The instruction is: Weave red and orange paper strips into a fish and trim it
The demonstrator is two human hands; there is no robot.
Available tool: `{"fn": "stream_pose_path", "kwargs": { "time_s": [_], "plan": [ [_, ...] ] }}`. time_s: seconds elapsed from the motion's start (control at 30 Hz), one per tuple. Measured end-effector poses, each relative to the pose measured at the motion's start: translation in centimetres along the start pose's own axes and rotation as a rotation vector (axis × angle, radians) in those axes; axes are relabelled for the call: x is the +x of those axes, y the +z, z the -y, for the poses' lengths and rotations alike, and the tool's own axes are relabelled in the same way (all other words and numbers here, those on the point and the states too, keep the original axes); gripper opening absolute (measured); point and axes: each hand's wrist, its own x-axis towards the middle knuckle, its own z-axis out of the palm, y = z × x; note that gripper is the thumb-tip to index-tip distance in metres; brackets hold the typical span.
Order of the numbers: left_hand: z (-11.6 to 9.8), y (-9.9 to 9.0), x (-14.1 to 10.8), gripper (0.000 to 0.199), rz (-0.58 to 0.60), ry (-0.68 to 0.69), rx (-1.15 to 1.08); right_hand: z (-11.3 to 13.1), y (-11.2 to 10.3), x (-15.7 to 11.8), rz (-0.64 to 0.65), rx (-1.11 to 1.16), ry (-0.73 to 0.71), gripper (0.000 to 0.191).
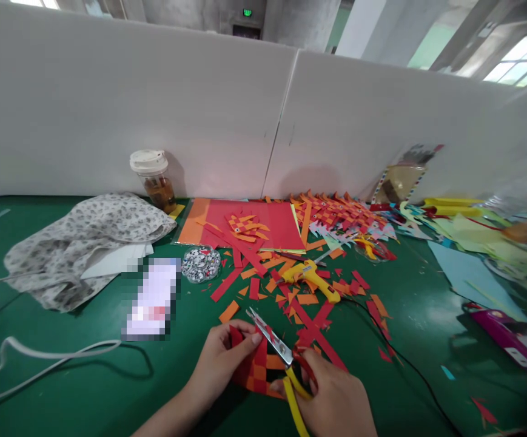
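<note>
My left hand (pixel 221 358) pinches a woven red and orange paper piece (pixel 258 371) between thumb and fingers, just above the green table. My right hand (pixel 333 388) grips scissors (pixel 284 352) with yellow and red handles. Their metal blades point up and to the left, slightly apart, beside the upper edge of the paper. Part of the woven piece is hidden behind the scissors and my fingers. Beyond my hands lies a yellow hot glue gun (pixel 311 279) among red and orange paper scraps (pixel 254 288).
A phone (pixel 154 297), a round dish (pixel 201 264), a patterned cloth (pixel 90 243) and a lidded cup (pixel 156 182) stand or lie left. Red and orange sheets (pixel 272 221) and finished-looking woven pieces (pixel 331 212) lie at the back. A purple device (pixel 506 337) sits right. A white partition (pixel 199 109) rises behind.
</note>
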Motion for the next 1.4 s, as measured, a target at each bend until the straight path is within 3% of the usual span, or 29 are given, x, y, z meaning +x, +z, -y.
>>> {"fn": "stream_pose_path", "kwargs": {
  "time_s": [0.27,0.43,0.67,0.8,0.9,1.0,1.17,1.27,1.4],
  "plan": [
    [-0.1,0.1,0.0,0.031,-0.005,-0.020,0.034,0.4,-1.3,0.3,0.103,0.027,0.011,0.023],
    [0.1,0.1,-0.1,0.033,0.005,-0.034,0.059,0.3,-1.2,0.3,0.097,0.047,0.036,0.022],
    [-0.3,0.6,-0.4,0.035,0.020,-0.086,0.056,-1.2,-3.0,1.6,0.007,0.040,0.285,0.035],
    [-0.2,0.6,-0.4,0.034,0.042,-0.070,0.096,-1.4,-3.9,2.6,0.017,0.096,0.316,0.034],
    [0.1,0.5,-0.3,0.033,0.076,-0.038,0.174,-0.6,-3.3,3.0,0.057,0.286,0.261,0.030],
    [0.3,0.5,-0.3,0.032,0.101,0.003,0.268,0.7,-2.4,3.7,0.142,0.627,0.221,0.023],
    [0.3,0.5,-0.4,0.029,0.138,0.019,0.300,2.2,-1.6,5.2,0.262,0.993,0.243,0.025],
    [0.0,0.6,-0.4,0.026,0.182,-0.011,0.124,1.9,-1.4,5.9,0.211,1.137,0.304,0.028],
    [-0.1,0.6,-0.4,0.041,0.195,-0.065,-0.075,1.2,-1.1,6.2,0.096,1.279,0.375,0.035]
  ]
}}
